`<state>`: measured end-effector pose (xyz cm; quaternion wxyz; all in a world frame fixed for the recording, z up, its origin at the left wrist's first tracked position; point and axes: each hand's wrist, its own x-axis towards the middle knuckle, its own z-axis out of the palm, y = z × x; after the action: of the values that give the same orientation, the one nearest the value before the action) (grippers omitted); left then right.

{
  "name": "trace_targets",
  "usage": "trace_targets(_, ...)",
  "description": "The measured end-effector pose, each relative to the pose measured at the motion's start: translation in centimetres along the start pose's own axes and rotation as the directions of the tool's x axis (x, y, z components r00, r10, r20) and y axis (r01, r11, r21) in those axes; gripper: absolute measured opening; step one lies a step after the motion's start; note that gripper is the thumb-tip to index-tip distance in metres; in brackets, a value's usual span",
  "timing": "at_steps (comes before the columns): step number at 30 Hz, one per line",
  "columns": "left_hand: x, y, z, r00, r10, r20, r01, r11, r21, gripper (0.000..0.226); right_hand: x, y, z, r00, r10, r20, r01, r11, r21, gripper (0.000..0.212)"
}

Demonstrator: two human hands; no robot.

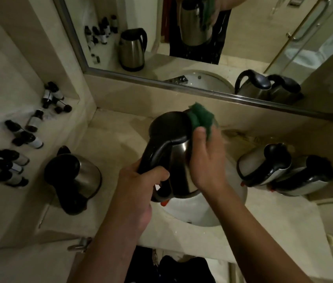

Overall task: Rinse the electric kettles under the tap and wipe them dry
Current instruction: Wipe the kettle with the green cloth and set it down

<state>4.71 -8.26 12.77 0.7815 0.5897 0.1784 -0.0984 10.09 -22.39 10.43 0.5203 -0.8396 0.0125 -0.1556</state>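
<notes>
- Steel electric kettle (179,158) held over the white sink basin (202,217), tilted, lid end away from me.
- Left hand (139,188) wraps its fingers round the black handle (155,158); firm closed grip.
- Right hand (206,160) presses a green scouring pad (201,117) against the kettle's upper wall near the lid; thumb on the pad, remaining fingers hidden behind it.
- Handling judgement: rigid steel shell, probably slick if wet; the handle is the only safe hold. Likely light if empty.
- One more kettle (73,178) stands on the counter at left, two kettles (284,170) at right, touching each other.
- Small dark bottles (18,139) on the left ledge.
- No running water visible.
</notes>
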Motion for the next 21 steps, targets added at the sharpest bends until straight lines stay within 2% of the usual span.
trace_targets(2,0.4,0.1,-0.1,1.000,-0.016,-0.021,0.015,0.999,-0.036,0.017,-1.3,-0.2,-0.1,0.954,-0.274,0.117,0.292,0.938,-0.186,0.042)
trace_targets(3,0.5,0.2,-0.2,1.000,-0.014,-0.021,0.013,0.999,-0.046,0.019,-1.9,0.6,-0.5,0.905,-0.379,0.195,0.419,0.875,-0.243,0.046)
trace_targets(4,0.5,0.3,-0.4,1.000,0.001,0.000,-0.001,0.999,-0.043,0.020,-2.5,1.4,-0.9,0.870,-0.428,0.245,0.482,0.841,-0.247,0.051)
trace_targets(5,0.4,0.5,-0.5,0.999,0.015,0.031,-0.014,0.999,-0.036,0.021,-2.8,2.4,-1.4,0.881,-0.406,0.242,0.455,0.867,-0.201,0.053)
trace_targets(6,0.3,0.6,-0.8,0.997,0.029,0.074,-0.028,0.999,-0.020,0.021,-2.8,3.0,-2.0,0.932,-0.311,0.188,0.331,0.940,-0.086,0.052)
trace_targets(7,0.2,1.0,-1.0,0.993,0.031,0.113,-0.031,1.000,-0.001,0.022,-2.4,3.9,-2.5,0.982,-0.147,0.118,0.139,0.987,0.080,0.049)
trace_targets(8,0.3,1.1,-1.3,0.990,0.033,0.138,-0.036,0.999,0.019,0.028,-1.5,4.4,-2.9,0.992,0.043,0.122,-0.071,0.971,0.230,0.050)
trace_targets(9,0.4,1.3,-1.6,0.986,0.032,0.164,-0.038,0.999,0.037,0.030,-0.5,4.6,-3.3,0.963,0.179,0.202,-0.242,0.906,0.348,0.054)
trace_targets(11,1.0,1.5,-2.0,0.967,0.050,0.249,-0.060,0.998,0.034,0.021,1.4,4.3,-4.3,0.909,0.234,0.346,-0.389,0.776,0.496,0.066)
trace_targets(13,1.6,1.7,-2.0,0.946,0.054,0.318,-0.073,0.996,0.049,0.049,2.8,3.0,-4.9,0.904,0.226,0.363,-0.408,0.708,0.576,0.067)
trace_targets(15,2.1,1.9,-1.9,0.946,0.079,0.314,-0.105,0.992,0.069,0.061,3.3,1.8,-5.3,0.921,0.223,0.320,-0.375,0.732,0.569,0.051)
trace_targets(19,2.4,2.3,-1.6,0.909,0.265,0.321,-0.301,0.951,0.068,0.027,2.9,0.6,-6.7,0.955,0.140,0.262,-0.272,0.765,0.583,0.032)
trace_targets(21,2.6,2.2,-1.5,0.880,0.331,0.340,-0.388,0.915,0.113,0.023,3.0,-0.2,-7.7,0.968,0.083,0.237,-0.213,0.775,0.596,0.030)
